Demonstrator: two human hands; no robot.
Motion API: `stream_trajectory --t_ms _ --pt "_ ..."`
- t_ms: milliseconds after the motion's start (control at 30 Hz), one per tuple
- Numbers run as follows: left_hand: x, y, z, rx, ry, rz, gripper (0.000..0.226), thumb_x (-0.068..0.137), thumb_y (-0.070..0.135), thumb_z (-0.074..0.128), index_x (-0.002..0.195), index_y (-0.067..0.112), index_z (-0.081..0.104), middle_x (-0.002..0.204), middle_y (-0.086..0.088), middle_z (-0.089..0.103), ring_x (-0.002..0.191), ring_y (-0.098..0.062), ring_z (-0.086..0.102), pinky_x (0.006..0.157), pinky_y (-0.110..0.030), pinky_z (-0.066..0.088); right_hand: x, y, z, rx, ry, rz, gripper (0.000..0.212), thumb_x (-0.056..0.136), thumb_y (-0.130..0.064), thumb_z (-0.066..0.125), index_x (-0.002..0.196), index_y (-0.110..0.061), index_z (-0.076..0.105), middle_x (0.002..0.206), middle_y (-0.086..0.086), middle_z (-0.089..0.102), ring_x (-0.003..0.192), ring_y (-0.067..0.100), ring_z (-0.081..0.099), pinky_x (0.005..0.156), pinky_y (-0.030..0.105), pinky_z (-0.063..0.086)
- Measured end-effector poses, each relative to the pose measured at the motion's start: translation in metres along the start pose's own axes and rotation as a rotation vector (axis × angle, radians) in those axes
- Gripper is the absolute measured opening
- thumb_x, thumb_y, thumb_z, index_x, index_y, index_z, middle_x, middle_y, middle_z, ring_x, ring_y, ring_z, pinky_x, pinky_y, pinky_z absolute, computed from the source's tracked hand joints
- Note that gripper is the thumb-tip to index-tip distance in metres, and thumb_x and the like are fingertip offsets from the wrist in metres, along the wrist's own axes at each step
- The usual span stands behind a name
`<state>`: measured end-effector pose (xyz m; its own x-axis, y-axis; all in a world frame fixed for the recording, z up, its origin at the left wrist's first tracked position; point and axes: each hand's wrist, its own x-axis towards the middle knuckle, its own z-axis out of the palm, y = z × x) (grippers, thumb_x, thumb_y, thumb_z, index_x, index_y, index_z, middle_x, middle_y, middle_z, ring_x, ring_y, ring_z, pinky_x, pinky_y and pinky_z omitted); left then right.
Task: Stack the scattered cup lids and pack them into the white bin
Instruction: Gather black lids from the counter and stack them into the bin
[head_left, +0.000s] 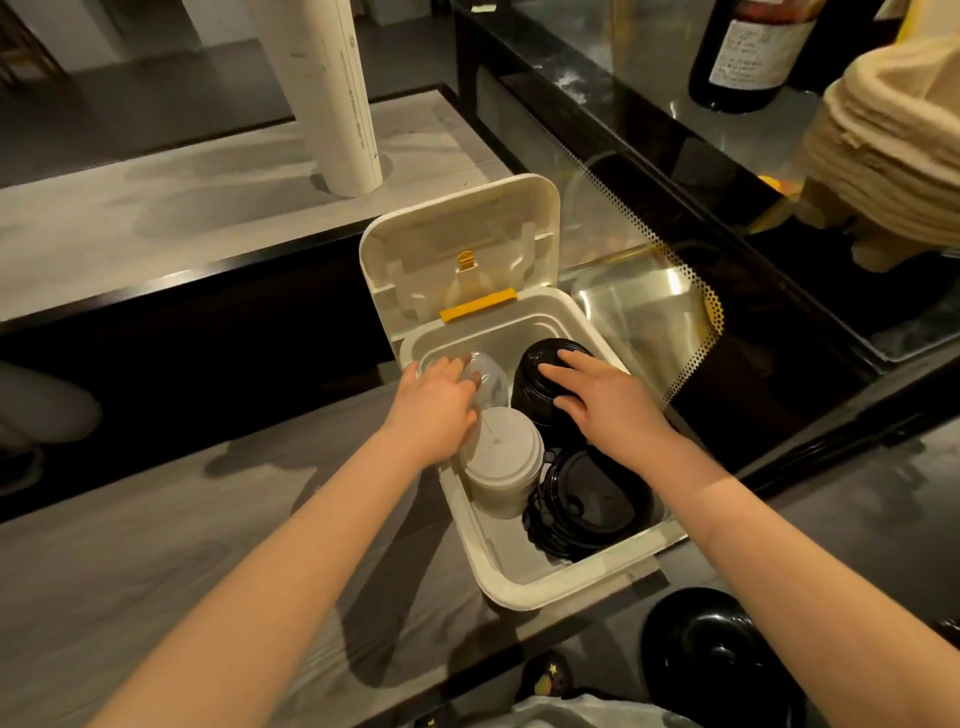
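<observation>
- The white bin (524, 582) sits at the centre of the frame on the grey counter (156, 545), its hinged cover (457, 244) standing open at the far side.
- Your left hand (436, 400) reaches into the bin's far left corner, fingers curled around a stack of clear lids (488, 379).
- Your right hand (597, 400) lies palm down, fingers spread, on top of a tall black stack (540, 364) in the far right corner.
- A white stack (501, 457) stands in the bin just below your left hand, touching it.
- More black lids (592, 509) lie tilted in the near right corner, beside the white stack.
- A black disc (711, 644) lies outside the bin at the lower right of the frame.
- A white pipe (332, 93) stands at the upper left.
</observation>
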<state>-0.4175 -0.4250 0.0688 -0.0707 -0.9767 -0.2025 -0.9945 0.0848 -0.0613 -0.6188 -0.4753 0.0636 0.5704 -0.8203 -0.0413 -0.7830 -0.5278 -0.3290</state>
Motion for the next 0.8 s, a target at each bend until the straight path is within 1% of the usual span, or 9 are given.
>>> stream_trajectory --t_ms 67,133,233,367,433,567,667,733,800 --pt "-0.001 0.001 0.000 0.007 -0.002 -0.011 0.047 0.097 0.032 0.040 0.142 0.017 0.037 0.155 -0.006 0.019 0.141 -0.024 0.020 0.113 -0.047 0.014 0.007 -0.003 0.000 -0.021 -0.009 0.006 0.045 0.098 -0.024 0.047 0.143 -0.027 0.039 0.154 0.000 0.030 0.140 0.019 0.031 0.110 0.028 0.026" --pt "-0.003 0.001 0.000 -0.025 -0.017 -0.044 0.051 0.097 0.031 0.041 0.145 0.019 0.030 0.156 -0.005 0.016 0.139 -0.025 0.025 0.113 -0.049 0.014 0.009 -0.004 -0.001 -0.041 -0.005 0.012 0.046 0.097 -0.025 0.049 0.142 -0.027 0.041 0.152 0.000 0.033 0.137 0.020 0.036 0.108 0.030 0.031" --pt "-0.005 0.001 0.000 -0.051 -0.055 -0.084 0.058 0.095 0.025 0.043 0.149 0.022 0.020 0.158 -0.002 0.010 0.135 -0.026 0.034 0.110 -0.052 0.021 0.006 -0.006 -0.003 -0.067 0.010 0.012 0.046 0.096 -0.028 0.051 0.141 -0.028 0.042 0.150 -0.002 0.035 0.135 0.019 0.038 0.105 0.030 0.035" --pt "-0.005 0.003 0.000 -0.037 -0.047 -0.103 0.063 0.093 0.019 0.046 0.149 0.021 0.018 0.158 -0.004 0.010 0.133 -0.027 0.036 0.105 -0.049 0.031 0.004 -0.010 -0.005 -0.121 0.016 -0.003 0.046 0.096 -0.030 0.050 0.141 -0.028 0.042 0.149 -0.001 0.036 0.136 0.020 0.035 0.104 0.033 0.036" --pt "-0.005 0.002 -0.001 -0.031 -0.026 -0.114 0.060 0.093 0.019 0.045 0.148 0.022 0.021 0.157 -0.005 0.014 0.133 -0.028 0.035 0.103 -0.047 0.033 0.005 -0.013 -0.008 -0.126 0.020 -0.001 0.047 0.096 -0.030 0.049 0.142 -0.027 0.040 0.148 0.000 0.036 0.136 0.021 0.034 0.104 0.035 0.037" --pt "-0.005 -0.001 -0.007 -0.019 0.033 -0.118 0.052 0.094 0.020 0.041 0.144 0.021 0.031 0.153 -0.007 0.025 0.133 -0.028 0.033 0.104 -0.046 0.031 0.006 -0.014 -0.016 -0.126 0.026 0.006 0.049 0.095 -0.031 0.049 0.143 -0.026 0.038 0.146 -0.001 0.038 0.135 0.020 0.031 0.105 0.035 0.034" --pt "-0.008 -0.002 -0.009 -0.046 0.118 -0.104 0.044 0.095 0.028 0.042 0.138 0.021 0.042 0.147 -0.006 0.034 0.132 -0.026 0.032 0.105 -0.044 0.029 0.008 -0.015 -0.021 -0.134 0.064 -0.014 0.048 0.094 -0.034 0.050 0.141 -0.027 0.041 0.142 -0.002 0.042 0.133 0.019 0.032 0.104 0.035 0.033" --pt "-0.011 0.002 -0.009 -0.083 0.161 -0.041 0.041 0.094 0.034 0.047 0.134 0.022 0.049 0.143 -0.003 0.037 0.132 -0.023 0.030 0.107 -0.042 0.025 0.009 -0.017 -0.023 -0.125 0.096 -0.032 0.046 0.094 -0.034 0.050 0.139 -0.026 0.044 0.140 -0.002 0.045 0.132 0.019 0.034 0.103 0.035 0.033" --pt "-0.017 0.008 -0.008 -0.098 0.174 0.101 0.035 0.094 0.033 0.050 0.127 0.022 0.057 0.138 0.000 0.041 0.129 -0.021 0.031 0.105 -0.037 0.023 0.010 -0.017 -0.025 -0.105 0.125 -0.043 0.045 0.094 -0.033 0.051 0.138 -0.025 0.046 0.138 -0.002 0.047 0.130 0.019 0.036 0.103 0.035 0.033"
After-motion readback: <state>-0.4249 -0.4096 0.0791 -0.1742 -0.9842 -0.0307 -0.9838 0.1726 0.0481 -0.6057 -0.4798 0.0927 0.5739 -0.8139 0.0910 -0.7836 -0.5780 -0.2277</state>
